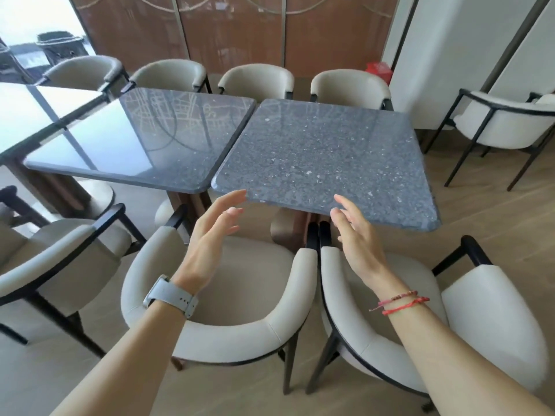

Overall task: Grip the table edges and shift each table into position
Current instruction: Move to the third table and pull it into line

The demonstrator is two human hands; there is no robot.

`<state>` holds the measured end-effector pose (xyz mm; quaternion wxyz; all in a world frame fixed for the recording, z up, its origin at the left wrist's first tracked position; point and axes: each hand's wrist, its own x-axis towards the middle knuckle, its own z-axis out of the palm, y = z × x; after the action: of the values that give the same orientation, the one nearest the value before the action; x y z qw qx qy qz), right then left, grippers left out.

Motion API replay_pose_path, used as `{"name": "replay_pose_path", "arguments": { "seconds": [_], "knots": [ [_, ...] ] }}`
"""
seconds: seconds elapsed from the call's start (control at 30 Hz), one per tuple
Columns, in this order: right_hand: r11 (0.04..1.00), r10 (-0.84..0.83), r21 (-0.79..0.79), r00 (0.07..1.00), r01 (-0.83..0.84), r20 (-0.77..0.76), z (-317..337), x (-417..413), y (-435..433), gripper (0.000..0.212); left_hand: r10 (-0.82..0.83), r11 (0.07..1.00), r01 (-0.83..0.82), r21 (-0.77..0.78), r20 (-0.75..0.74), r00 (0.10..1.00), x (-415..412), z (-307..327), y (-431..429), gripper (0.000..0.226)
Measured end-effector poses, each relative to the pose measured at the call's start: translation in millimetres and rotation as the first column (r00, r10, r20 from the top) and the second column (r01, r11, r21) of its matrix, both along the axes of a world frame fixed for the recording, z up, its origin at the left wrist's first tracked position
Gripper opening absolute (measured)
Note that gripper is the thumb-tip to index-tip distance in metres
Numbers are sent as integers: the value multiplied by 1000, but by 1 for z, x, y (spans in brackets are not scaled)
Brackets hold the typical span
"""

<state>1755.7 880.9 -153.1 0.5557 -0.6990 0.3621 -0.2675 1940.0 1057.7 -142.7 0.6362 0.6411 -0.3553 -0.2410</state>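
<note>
A square table with a speckled dark grey stone top (324, 157) stands in front of me, turned at a slight angle to a matching table (144, 136) on its left; their near corners almost touch. My left hand (210, 238), with a watch on the wrist, hovers open just short of the right table's near edge, fingertips close to it. My right hand (357, 238), with red string bracelets on the wrist, is open too, its fingertips at the same near edge. Neither hand grips anything.
Two cream armchairs (228, 295) (450, 319) stand between me and the table, another (60, 259) at left. Several more line the far side (255, 81), and one stands at right (507, 121). A third table (33, 115) continues left. Wooden panels back the room.
</note>
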Motion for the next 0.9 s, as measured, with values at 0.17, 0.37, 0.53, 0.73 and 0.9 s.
{"name": "replay_pose_path", "arguments": {
  "seconds": [0.17,0.37,0.53,0.73,0.9],
  "knots": [
    [997,71,4,997,-71,25,12,0,38,59,16,1000,-16,-1,17,1000,-16,9,40,51],
    [994,111,-28,993,-110,49,25,5,89,62,42,998,-41,-41,22,999,-27,19,88,54],
    [981,187,-50,982,-185,36,28,19,137,58,129,991,-127,-45,43,991,-24,16,152,44],
    [925,378,-50,924,-376,61,34,71,194,59,310,949,-307,-69,32,950,-16,26,240,54],
    [799,601,-40,796,-600,69,36,129,251,54,557,829,-553,-82,33,830,-20,39,318,51]
  ]
}}
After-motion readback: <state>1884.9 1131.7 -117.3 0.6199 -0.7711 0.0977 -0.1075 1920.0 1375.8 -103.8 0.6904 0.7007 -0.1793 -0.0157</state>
